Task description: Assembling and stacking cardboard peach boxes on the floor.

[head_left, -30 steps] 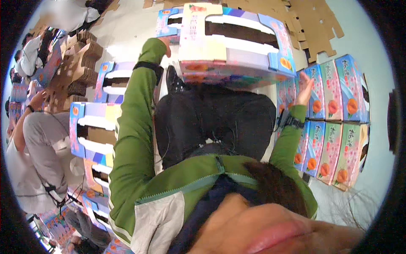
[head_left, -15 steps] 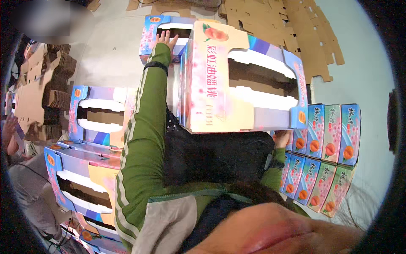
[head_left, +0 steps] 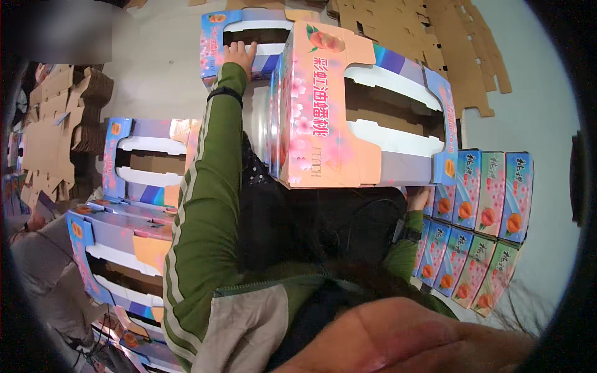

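Note:
A large pink-and-peach carton (head_left: 317, 93) with a fruit picture, white inner flaps and a long opening stands before my lap. Beyond its left side is a similar blue-and-pink carton (head_left: 214, 53). My left hand (head_left: 239, 56) reaches to that farther carton, its fingers spread over the white flap beside the opening. My right hand (head_left: 419, 198) is at the near right lower corner of the large carton. The carton hides its fingers, so its grip does not show.
More open cartons (head_left: 124, 248) are stacked left of my arm. Slim fruit boxes (head_left: 488, 193) stand in two rows at right. Flat brown cardboard (head_left: 429, 43) lies at the back right, with more piled (head_left: 62, 124) at far left. Near it, another person's hand (head_left: 38, 214) shows.
The view has shifted slightly, and the large carton sits a little farther right in it. My left hand stays on the farther carton, my right at the large one's corner.

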A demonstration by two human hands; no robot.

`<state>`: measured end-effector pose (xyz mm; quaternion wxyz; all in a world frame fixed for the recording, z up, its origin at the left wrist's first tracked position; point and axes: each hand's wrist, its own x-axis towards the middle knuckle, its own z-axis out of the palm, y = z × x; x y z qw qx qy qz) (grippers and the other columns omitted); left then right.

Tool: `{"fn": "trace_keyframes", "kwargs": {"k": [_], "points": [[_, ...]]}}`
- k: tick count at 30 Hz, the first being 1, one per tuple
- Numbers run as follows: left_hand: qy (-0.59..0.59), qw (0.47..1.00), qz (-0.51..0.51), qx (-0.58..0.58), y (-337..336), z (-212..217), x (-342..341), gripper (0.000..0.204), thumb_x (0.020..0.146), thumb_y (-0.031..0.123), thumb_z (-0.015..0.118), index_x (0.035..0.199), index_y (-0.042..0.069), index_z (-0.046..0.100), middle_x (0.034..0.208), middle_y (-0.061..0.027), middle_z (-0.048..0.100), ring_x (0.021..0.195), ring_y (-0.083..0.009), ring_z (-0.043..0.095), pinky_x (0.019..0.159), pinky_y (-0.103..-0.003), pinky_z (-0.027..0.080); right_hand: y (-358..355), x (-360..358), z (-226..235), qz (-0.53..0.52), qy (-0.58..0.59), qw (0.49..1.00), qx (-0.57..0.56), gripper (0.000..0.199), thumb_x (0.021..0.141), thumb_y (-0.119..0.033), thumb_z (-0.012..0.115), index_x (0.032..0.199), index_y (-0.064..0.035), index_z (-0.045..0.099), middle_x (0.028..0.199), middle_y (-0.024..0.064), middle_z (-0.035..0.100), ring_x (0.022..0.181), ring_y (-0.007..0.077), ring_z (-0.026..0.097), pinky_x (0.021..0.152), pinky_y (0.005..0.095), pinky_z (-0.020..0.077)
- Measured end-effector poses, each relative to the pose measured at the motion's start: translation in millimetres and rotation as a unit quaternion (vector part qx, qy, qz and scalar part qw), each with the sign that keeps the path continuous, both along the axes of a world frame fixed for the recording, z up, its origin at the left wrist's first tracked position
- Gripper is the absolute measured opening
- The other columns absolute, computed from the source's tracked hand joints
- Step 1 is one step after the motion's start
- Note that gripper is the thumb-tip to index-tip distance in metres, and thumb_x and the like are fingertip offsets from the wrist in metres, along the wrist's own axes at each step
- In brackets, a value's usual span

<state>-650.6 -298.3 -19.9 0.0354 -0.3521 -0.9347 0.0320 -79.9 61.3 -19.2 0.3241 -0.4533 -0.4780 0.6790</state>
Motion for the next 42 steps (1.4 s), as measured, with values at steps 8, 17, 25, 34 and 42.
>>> {"fn": "trace_keyframes", "kwargs": {"k": [8, 17, 25, 34, 42], "points": [[0.254, 0.965, 0.066, -0.002, -38.0, 96.3, -21.9, 0.096, 0.057, 0.017, 0.080, 0.141, 0.018, 0.035, 0.120, -0.0161, 0.047, 0.112, -0.0343, 0.044, 0.095, -0.051, 0.034, -7.5, -6.2, 6.8, 0.085, 0.015, 0.996, 0.033, 0.052, 0.098, -0.045, 0.037, 0.128, -0.0047, 0.051, 0.122, 0.0119, 0.059, 0.110, 0.0269, 0.057, 0.092, 0.0426, 0.0428], [0.388, 0.913, 0.101, 0.078, -99.4, 257.4, 39.5, 0.090, 0.065, 0.022, 0.075, 0.145, 0.021, 0.034, 0.126, -0.0186, 0.048, 0.117, -0.0369, 0.044, 0.096, -0.054, 0.034, -19.3, -8.5, 24.8, 0.085, 0.046, 0.995, -0.001, 0.059, 0.097, -0.054, 0.036, 0.115, -0.0031, 0.060, 0.108, 0.0114, 0.065, 0.103, 0.0248, 0.060, 0.088, 0.0395, 0.0428], [0.437, 0.860, -0.044, 0.262, -107.1, 387.2, 174.4, 0.098, 0.055, 0.040, 0.085, 0.141, 0.017, 0.043, 0.116, -0.0194, 0.056, 0.107, -0.0363, 0.053, 0.089, -0.046, 0.043, -40.3, 5.8, 61.6, 0.029, 0.177, 0.984, 0.010, 0.053, 0.097, -0.049, 0.037, 0.106, -0.0024, 0.062, 0.109, 0.0131, 0.065, 0.107, 0.0261, 0.058, 0.091, 0.0385, 0.0397], [0.254, 0.906, -0.263, 0.213, -41.4, 438.4, 300.4, 0.104, 0.053, 0.024, 0.086, 0.145, 0.016, 0.038, 0.120, -0.0191, 0.053, 0.109, -0.0377, 0.051, 0.093, -0.044, 0.041, -66.5, -9.8, 238.6, 0.124, 0.249, 0.905, 0.322, 0.035, 0.100, -0.027, 0.041, 0.118, -0.0005, 0.055, 0.120, 0.0108, 0.058, 0.116, 0.0210, 0.052, 0.099, 0.0343, 0.0366], [0.082, 0.961, -0.239, 0.112, 4.3, 371.9, 316.5, 0.105, 0.049, 0.034, 0.085, 0.143, 0.015, 0.041, 0.120, -0.0181, 0.053, 0.109, -0.0363, 0.050, 0.095, -0.043, 0.042, -61.2, -37.1, 256.1, 0.206, 0.210, 0.910, 0.292, 0.045, 0.102, -0.030, 0.039, 0.135, 0.0001, 0.041, 0.133, 0.0119, 0.049, 0.125, 0.0199, 0.046, 0.107, 0.0332, 0.0316]]}}
